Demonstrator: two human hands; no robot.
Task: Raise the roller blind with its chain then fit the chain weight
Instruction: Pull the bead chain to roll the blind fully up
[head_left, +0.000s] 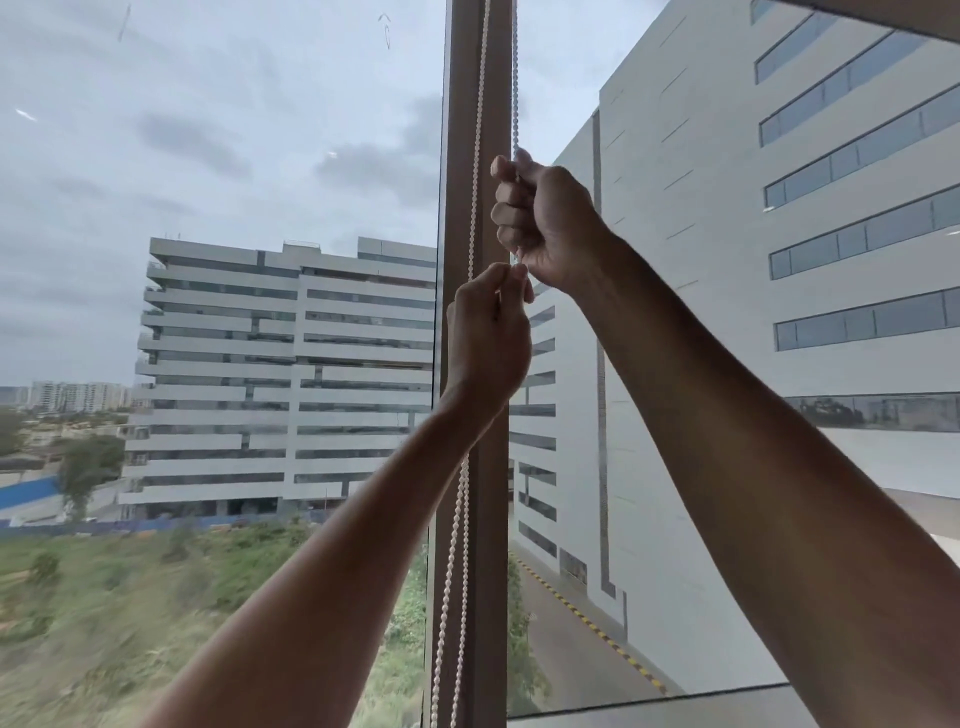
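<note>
Bead chain (474, 171) hanging down the front of the brown window post (457, 130), two strands side by side. Right strand running straight down from the top edge into the right hand (540, 218), fist closed round it, fingers (506, 200) curled tight together, thumb side uppermost. Short bit of chain showing again just below that fist. Left hand (488, 338) directly beneath, nearly touching the right one, thumb and forefinger (511, 273) pinched together on the chain at its top, other fingers folded in; whether those also clasp the chain, cannot tell. Left strand passing just left of both sets of fingers, then behind the left wrist, and both strands dropping on below the forearm to the bottom edge, slightly splayed. Both forearms bare, reaching up from below.

Up and to the right of the fingers, a dark slanted edge of the roller blind (883, 18) in the top corner, most of the pane (701, 364) below it uncovered. Through the glass beyond the fingers: a pale banded office block (280, 374) to the left, a tall pale building (779, 156) to the right, grey cloudy sky above, grass and a striped kerb far below.
</note>
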